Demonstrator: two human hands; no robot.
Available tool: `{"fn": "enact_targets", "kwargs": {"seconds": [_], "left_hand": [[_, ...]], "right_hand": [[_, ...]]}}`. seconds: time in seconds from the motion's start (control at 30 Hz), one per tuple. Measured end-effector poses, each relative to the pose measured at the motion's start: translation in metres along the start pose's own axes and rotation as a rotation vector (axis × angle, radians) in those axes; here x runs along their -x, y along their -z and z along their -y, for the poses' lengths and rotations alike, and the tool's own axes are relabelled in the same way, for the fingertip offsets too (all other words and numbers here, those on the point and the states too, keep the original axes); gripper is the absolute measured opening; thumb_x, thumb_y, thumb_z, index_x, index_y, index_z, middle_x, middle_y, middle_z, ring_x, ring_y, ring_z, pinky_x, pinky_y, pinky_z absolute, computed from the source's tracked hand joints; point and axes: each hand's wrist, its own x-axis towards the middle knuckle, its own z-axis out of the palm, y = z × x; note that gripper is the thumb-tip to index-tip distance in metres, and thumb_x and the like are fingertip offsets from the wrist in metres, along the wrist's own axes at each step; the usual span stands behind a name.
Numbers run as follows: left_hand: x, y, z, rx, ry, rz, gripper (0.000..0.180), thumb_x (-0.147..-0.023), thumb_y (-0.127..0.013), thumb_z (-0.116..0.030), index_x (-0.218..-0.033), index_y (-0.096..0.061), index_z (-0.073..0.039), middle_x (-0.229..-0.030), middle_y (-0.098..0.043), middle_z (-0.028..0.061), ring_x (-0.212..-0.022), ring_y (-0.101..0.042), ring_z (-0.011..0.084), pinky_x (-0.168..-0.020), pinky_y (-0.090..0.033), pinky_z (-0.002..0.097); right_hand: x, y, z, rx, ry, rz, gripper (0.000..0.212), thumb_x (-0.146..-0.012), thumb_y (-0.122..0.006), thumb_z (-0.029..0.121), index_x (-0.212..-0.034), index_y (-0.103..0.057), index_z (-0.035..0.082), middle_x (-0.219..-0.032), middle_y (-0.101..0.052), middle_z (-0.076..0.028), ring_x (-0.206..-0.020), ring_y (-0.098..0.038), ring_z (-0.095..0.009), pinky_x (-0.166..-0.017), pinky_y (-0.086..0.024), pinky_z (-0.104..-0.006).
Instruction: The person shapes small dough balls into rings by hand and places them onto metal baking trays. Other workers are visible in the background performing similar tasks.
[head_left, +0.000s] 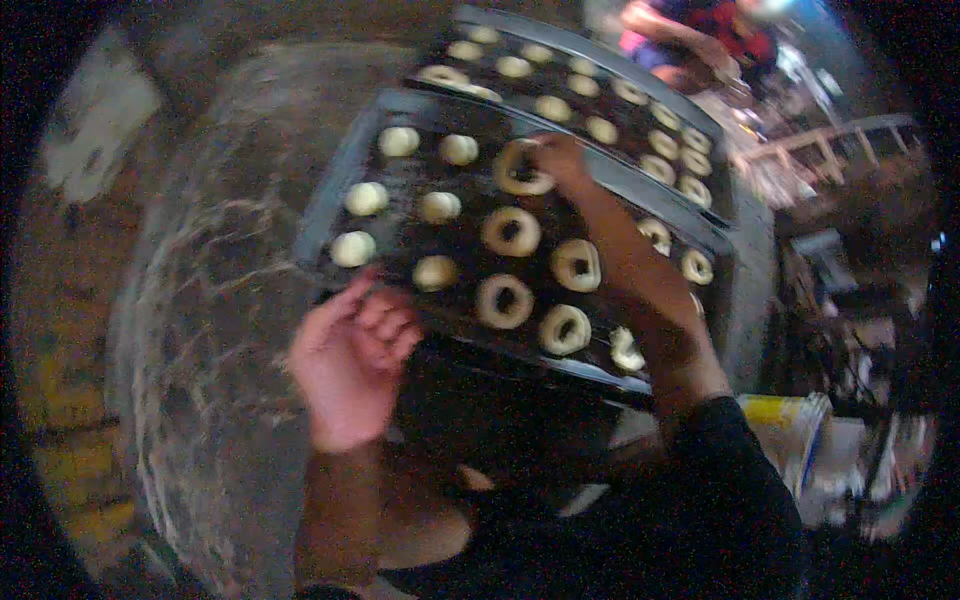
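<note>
A dark baking tray [330,215] lies in front of me with pale dough balls [367,198] on its left part and dough rings [511,232] on its middle and right. My right hand [562,160] reaches over the tray to a dough ring [518,178] near the far edge. Its fingers are closed on the ring's right side, with the tips partly hidden. By the near left edge, my left hand [355,360] is palm up, its fingers loosely bent and nothing visible in the palm. One digit points at the tray rim, close to a dough ball [435,273].
A second tray [590,60] of dough rings and balls lies beyond the first. Both trays rest on a worn, greyish surface [230,250]. Another person [690,45] is at the far right. A white and yellow bucket [790,425] stands at the lower right.
</note>
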Motion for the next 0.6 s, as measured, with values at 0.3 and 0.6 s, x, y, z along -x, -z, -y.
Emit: {"fn": "enact_targets", "kwargs": {"seconds": [0.3, 0.6], "left_hand": [[-0.019, 0.002, 0.017, -0.037, -0.030, 0.064, 0.045, -0.089, -0.054, -0.030, -0.122, -0.059, 0.000, -0.092, -0.066, 0.0148, -0.084, -0.062, 0.0286, -0.077, -0.049, 0.0411], [-0.014, -0.015, 0.023, -0.421, -0.141, -0.097, 0.035, -0.093, -0.058, -0.020, -0.121, -0.058, 0.000, -0.099, -0.068, 0.0122, -0.087, -0.066, 0.0228, -0.079, -0.054, 0.0376]], "right_hand": [[-0.022, -0.045, 0.038, 0.247, 0.697, -0.121, 0.030, -0.081, -0.069, 0.031, -0.100, -0.068, 0.007, -0.086, -0.067, -0.020, -0.080, -0.066, -0.042, -0.073, -0.054, -0.0525], [0.031, -0.053, 0.072, 0.062, 0.684, -0.027, 0.044, -0.079, -0.073, 0.018, -0.117, -0.054, 0.007, -0.104, -0.062, -0.014, -0.095, -0.064, -0.030, -0.076, -0.053, -0.0433]]}}
